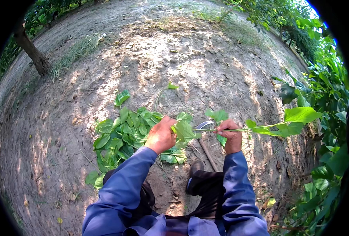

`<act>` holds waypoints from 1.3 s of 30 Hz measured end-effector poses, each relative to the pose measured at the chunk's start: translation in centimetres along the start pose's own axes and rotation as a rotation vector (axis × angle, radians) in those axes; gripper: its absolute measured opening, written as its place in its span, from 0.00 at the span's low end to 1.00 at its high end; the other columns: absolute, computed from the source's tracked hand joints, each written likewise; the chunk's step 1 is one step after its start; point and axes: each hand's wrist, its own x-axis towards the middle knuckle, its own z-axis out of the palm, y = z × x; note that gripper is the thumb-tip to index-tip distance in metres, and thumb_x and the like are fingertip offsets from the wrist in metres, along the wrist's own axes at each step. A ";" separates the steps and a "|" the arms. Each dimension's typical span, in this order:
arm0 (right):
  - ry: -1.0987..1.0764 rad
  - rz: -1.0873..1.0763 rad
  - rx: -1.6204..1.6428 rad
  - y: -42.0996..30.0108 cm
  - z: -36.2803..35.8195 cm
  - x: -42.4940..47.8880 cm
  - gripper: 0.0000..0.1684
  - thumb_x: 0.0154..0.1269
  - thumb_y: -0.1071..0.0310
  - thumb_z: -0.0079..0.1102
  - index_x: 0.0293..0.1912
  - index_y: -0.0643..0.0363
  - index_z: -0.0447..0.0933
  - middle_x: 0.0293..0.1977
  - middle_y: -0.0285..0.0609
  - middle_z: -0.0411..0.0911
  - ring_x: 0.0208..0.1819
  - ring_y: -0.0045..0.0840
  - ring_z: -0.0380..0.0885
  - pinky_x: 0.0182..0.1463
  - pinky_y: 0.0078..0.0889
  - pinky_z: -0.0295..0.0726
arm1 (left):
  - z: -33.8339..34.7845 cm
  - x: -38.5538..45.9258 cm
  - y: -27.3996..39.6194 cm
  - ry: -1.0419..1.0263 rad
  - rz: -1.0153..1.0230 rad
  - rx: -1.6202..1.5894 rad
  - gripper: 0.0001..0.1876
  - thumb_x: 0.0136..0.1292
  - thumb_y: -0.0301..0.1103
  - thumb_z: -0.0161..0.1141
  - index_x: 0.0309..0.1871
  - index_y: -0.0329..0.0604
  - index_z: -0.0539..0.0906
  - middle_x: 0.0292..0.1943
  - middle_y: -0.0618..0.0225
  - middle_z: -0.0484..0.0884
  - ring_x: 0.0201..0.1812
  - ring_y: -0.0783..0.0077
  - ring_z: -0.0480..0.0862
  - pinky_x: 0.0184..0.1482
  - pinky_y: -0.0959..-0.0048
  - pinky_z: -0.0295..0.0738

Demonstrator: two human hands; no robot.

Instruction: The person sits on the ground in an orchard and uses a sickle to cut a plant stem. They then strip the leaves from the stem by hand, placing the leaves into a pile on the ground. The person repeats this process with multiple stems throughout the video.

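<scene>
A long, leafy green branch (263, 127) stretches sideways between my hands, its leafy tip pointing right. My right hand (231, 134) pinches its stem between thumb and fingers. My left hand (162, 134) closes around leaves and stem at the branch's left part. Under and left of that hand lies a pile of cut leafy shoots (118, 132) on the soil. On the ground between my hands rests a sickle, its curved metal blade (204, 124) partly behind the branch and its wooden handle (208, 155) running down towards my legs.
Cracked, dry soil (89, 82) surrounds me. Dense leafy bushes (329, 165) border the right side. A tree trunk (33, 51) rises at the upper left beside a grass tuft (74, 56). My dark shoe (196, 168) is near the sickle's handle.
</scene>
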 end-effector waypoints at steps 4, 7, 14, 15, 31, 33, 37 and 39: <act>-0.043 0.020 -0.030 -0.4 0.4 -0.5 0.08 0.41 0.76 0.68 0.25 0.62 0.78 0.28 0.38 0.73 0.33 0.27 0.79 0.41 0.29 0.79 | 0.8 -0.2 -1.4 -0.245 -0.076 0.111 0.14 0.54 0.30 0.61 0.46 0.44 0.80 0.39 0.51 0.76 0.46 0.47 0.78 0.48 0.57 0.73; -0.054 0.025 -0.060 -0.7 0.6 -0.4 0.08 0.39 0.76 0.68 0.24 0.62 0.78 0.28 0.38 0.73 0.33 0.27 0.79 0.41 0.29 0.79 | 1.7 0.1 -2.7 -0.259 -0.009 0.040 0.12 0.53 0.30 0.60 0.42 0.40 0.80 0.37 0.50 0.78 0.45 0.45 0.78 0.47 0.58 0.73; -0.203 -0.176 -0.199 -0.6 0.3 0.2 0.09 0.37 0.77 0.71 0.24 0.63 0.79 0.25 0.40 0.77 0.32 0.26 0.79 0.37 0.28 0.79 | 1.4 -0.2 -0.8 -0.283 -0.111 -0.050 0.18 0.67 0.47 0.57 0.31 0.39 0.80 0.24 0.54 0.77 0.27 0.61 0.76 0.34 0.64 0.70; -0.234 -0.224 -0.207 -0.6 0.6 0.3 0.10 0.37 0.77 0.72 0.24 0.63 0.79 0.25 0.40 0.78 0.32 0.26 0.79 0.36 0.27 0.79 | 1.3 -0.3 -0.8 -0.289 -0.129 -0.042 0.18 0.67 0.46 0.58 0.30 0.39 0.80 0.24 0.54 0.77 0.27 0.62 0.76 0.34 0.64 0.71; -0.140 0.070 -0.113 -1.1 1.4 -0.5 0.06 0.40 0.77 0.64 0.24 0.61 0.78 0.28 0.38 0.74 0.34 0.24 0.75 0.36 0.25 0.75 | 1.9 -0.1 -1.4 -0.433 -0.124 -0.135 0.15 0.67 0.42 0.55 0.36 0.37 0.78 0.26 0.60 0.78 0.29 0.72 0.75 0.36 0.68 0.71; -0.141 0.021 -0.106 -0.7 1.0 -0.4 0.07 0.39 0.75 0.65 0.25 0.62 0.78 0.28 0.38 0.74 0.33 0.24 0.75 0.36 0.25 0.75 | 2.4 -0.4 -1.3 -0.496 -0.043 -0.250 0.14 0.67 0.42 0.56 0.36 0.38 0.79 0.26 0.64 0.79 0.30 0.77 0.73 0.36 0.70 0.71; -0.110 0.029 -0.097 -0.3 1.7 -0.4 0.09 0.37 0.76 0.65 0.26 0.63 0.79 0.28 0.38 0.73 0.32 0.23 0.75 0.34 0.23 0.75 | 2.0 -0.6 -1.4 -0.572 -0.116 -0.347 0.13 0.67 0.41 0.57 0.38 0.40 0.79 0.27 0.69 0.79 0.32 0.81 0.72 0.37 0.73 0.71; -0.113 0.024 -0.131 -0.6 2.0 -0.4 0.09 0.38 0.76 0.67 0.26 0.62 0.79 0.27 0.37 0.73 0.32 0.23 0.75 0.34 0.23 0.76 | 1.6 -0.4 -1.5 -0.637 -0.021 -0.286 0.14 0.65 0.42 0.59 0.44 0.40 0.80 0.34 0.65 0.82 0.39 0.76 0.78 0.44 0.73 0.73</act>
